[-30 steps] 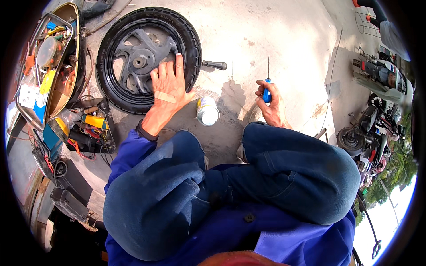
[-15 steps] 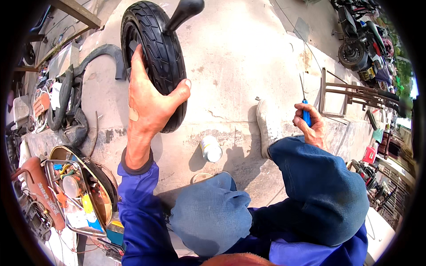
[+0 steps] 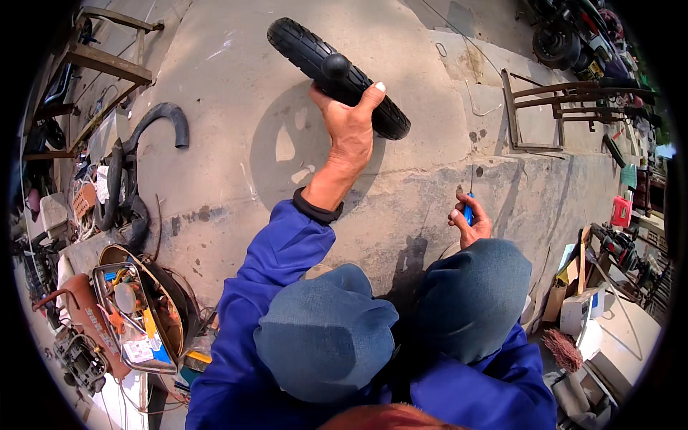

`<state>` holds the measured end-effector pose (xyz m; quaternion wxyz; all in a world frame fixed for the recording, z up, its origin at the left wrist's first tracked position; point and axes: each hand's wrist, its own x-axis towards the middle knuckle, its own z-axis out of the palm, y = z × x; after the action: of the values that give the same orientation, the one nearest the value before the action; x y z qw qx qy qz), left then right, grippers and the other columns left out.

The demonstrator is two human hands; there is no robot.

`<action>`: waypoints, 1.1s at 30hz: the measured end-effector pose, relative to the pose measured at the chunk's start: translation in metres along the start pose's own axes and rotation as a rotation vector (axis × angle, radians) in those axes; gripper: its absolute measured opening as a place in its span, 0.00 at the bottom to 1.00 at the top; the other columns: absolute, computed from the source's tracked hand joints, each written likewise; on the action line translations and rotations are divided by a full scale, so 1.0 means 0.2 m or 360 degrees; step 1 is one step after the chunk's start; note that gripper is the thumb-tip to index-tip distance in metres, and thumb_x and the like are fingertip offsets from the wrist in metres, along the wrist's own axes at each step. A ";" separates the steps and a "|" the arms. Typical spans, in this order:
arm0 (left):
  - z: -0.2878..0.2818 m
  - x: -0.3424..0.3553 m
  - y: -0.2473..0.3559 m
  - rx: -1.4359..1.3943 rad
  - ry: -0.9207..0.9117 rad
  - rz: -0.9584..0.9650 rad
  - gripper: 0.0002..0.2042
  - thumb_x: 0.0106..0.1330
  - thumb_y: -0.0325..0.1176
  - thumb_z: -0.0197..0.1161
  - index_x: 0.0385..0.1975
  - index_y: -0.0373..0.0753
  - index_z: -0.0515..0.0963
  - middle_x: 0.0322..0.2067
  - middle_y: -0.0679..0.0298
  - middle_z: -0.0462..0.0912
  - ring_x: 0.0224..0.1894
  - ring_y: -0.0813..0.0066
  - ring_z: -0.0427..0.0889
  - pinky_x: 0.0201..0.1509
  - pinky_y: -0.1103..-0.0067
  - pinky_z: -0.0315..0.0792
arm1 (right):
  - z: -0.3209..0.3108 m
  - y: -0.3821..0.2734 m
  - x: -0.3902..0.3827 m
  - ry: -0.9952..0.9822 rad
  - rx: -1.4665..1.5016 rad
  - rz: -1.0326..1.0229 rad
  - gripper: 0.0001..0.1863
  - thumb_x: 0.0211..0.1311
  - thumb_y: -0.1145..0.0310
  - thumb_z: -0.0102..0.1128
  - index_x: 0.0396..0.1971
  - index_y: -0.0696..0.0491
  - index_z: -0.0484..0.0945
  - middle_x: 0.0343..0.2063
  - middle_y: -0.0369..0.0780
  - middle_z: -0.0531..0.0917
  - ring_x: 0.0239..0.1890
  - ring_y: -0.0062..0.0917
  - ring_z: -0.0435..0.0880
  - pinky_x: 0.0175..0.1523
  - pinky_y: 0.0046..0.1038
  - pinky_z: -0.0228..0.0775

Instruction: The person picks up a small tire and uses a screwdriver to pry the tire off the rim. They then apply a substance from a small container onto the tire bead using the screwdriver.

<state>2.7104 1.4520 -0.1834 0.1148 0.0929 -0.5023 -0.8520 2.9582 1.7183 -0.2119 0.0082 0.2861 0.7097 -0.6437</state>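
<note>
My left hand (image 3: 347, 132) grips a small wheel with a black treaded tyre (image 3: 304, 50), thumb over the tread and the other fingers hidden at its far side. The wheel is held up and tilted, seen nearly edge-on. From the tread juts a black handle (image 3: 335, 67), its rounded end towards me. Closed round a tool with a blue handle (image 3: 469, 209) is my right hand (image 3: 471, 223), beside my right knee. The tool's thin metal shaft points away from me, its tip hard to make out.
An open case of tools and small parts (image 3: 136, 315) lies at the left, near black rubber tubing (image 3: 161, 118). Metal frames stand at the far left (image 3: 107, 61) and right (image 3: 534, 107). Boxes and a broom head (image 3: 562, 349) sit at the lower right.
The wheel has moved right and away from me, turning nearly edge-on, with my left hand still on it. My right hand has come lower and slightly left. The white can has gone from sight.
</note>
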 end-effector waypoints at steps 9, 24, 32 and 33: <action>-0.06 -0.52 -0.09 -0.0154 -0.0280 -0.0126 0.45 0.62 0.20 0.80 0.76 0.45 0.59 0.70 0.60 0.72 0.70 0.67 0.74 0.75 0.70 0.72 | 0.15 -0.18 0.23 -0.0413 -0.0394 -0.0236 0.37 0.67 0.60 0.81 0.72 0.53 0.77 0.58 0.44 0.78 0.54 0.28 0.86 0.62 0.34 0.82; 0.02 -0.88 -0.30 -0.0546 -0.0728 -0.1971 0.28 0.83 0.53 0.53 0.70 0.37 0.73 0.67 0.53 0.79 0.62 0.51 0.83 0.69 0.57 0.78 | 0.00 -0.06 0.45 -0.0580 0.0796 0.0259 0.26 0.84 0.51 0.60 0.63 0.60 0.81 0.46 0.38 0.83 0.39 0.24 0.88 0.42 0.28 0.85; -0.11 -0.86 -0.50 -0.0568 -0.0740 -0.2435 0.32 0.84 0.64 0.46 0.64 0.39 0.75 0.65 0.48 0.82 0.57 0.48 0.86 0.63 0.57 0.81 | -0.10 0.16 0.44 -0.0503 -0.0012 -0.0127 0.20 0.76 0.55 0.71 0.53 0.57 0.89 0.40 0.38 0.86 0.38 0.26 0.87 0.42 0.29 0.80; -0.11 -0.85 -0.49 -0.0478 -0.0745 -0.2412 0.33 0.84 0.66 0.46 0.64 0.39 0.75 0.64 0.48 0.82 0.56 0.48 0.87 0.62 0.57 0.81 | -0.11 0.15 0.44 -0.0476 -0.0179 -0.0283 0.19 0.74 0.55 0.73 0.52 0.56 0.90 0.40 0.40 0.86 0.39 0.28 0.87 0.44 0.31 0.80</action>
<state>2.8697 1.5287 -0.2719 -0.5911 0.2109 -0.1940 -0.7540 2.9047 1.7736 -0.2695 0.0727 0.1225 0.7579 -0.6366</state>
